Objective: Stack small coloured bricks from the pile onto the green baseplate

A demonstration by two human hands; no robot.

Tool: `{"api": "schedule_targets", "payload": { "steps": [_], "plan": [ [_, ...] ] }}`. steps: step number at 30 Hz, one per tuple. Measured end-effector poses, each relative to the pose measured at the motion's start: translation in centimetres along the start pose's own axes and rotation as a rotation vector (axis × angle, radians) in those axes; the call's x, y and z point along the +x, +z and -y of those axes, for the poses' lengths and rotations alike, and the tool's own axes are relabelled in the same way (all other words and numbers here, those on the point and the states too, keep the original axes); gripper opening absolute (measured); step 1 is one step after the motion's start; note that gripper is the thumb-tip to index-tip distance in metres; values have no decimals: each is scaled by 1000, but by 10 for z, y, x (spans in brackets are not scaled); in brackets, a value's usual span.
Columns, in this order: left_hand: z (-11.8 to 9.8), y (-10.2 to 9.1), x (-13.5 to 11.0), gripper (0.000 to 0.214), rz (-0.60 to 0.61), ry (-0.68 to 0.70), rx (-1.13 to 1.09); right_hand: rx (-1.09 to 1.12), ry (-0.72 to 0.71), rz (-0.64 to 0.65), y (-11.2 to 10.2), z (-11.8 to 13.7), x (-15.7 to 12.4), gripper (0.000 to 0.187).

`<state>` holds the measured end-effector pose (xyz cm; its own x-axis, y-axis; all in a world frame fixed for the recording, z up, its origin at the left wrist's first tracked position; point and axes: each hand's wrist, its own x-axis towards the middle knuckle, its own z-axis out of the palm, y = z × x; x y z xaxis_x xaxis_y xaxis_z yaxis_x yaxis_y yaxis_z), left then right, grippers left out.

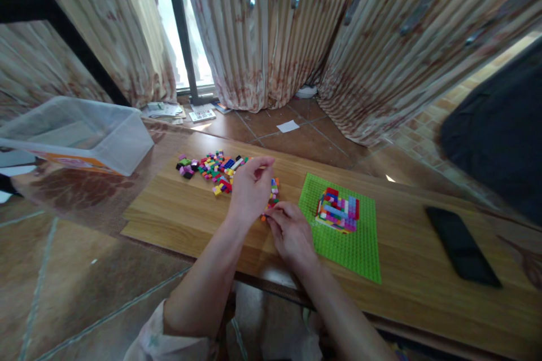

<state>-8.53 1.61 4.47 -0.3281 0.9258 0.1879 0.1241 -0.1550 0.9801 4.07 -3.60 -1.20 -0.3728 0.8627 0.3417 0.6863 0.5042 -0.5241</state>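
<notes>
My left hand (253, 185) hangs over the right part of a pile of loose toy bricks (215, 168), hiding some of them. Its fingers are bent and closed together; whatever may be in them is hidden. Lower and to the right, my right hand (293, 232) has its thumb and forefinger pinched at a small orange toy brick (263, 218). A few more bricks (274, 185) show between the hands. Right of my right hand lies a green baseplate (359, 256), bearing a multicoloured block structure (337, 211) with raised walls.
A clear plastic bin (122, 146) stands at the table's left end. On the wooden tabletop (406, 248) a black phone (461, 245) lies at the right. Papers (288, 126) lie on the floor behind, before striped curtains (262, 39). A dark covered shape (499, 124) rises at far right.
</notes>
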Motion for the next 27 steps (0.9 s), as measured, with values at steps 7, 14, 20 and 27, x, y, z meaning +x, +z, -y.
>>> {"api": "schedule_targets", "payload": {
  "steps": [7, 14, 20, 27],
  "plan": [
    [-1, -1, -1, 19, 15, -13, 13, -30, 70, 15, 0, 2, 1, 16],
    [0, 3, -3, 21, 44, -9, 54, 20, 41, -22, 0, 3, 0, 13],
    [-4, 4, -4, 20, 96, -83, 29, 332, 51, -211, -23, 10, 0, 21],
    [-6, 7, -11, 21, 500, -190, -98, 457, 172, -472, -45, 1, -6, 24]
  ]
}}
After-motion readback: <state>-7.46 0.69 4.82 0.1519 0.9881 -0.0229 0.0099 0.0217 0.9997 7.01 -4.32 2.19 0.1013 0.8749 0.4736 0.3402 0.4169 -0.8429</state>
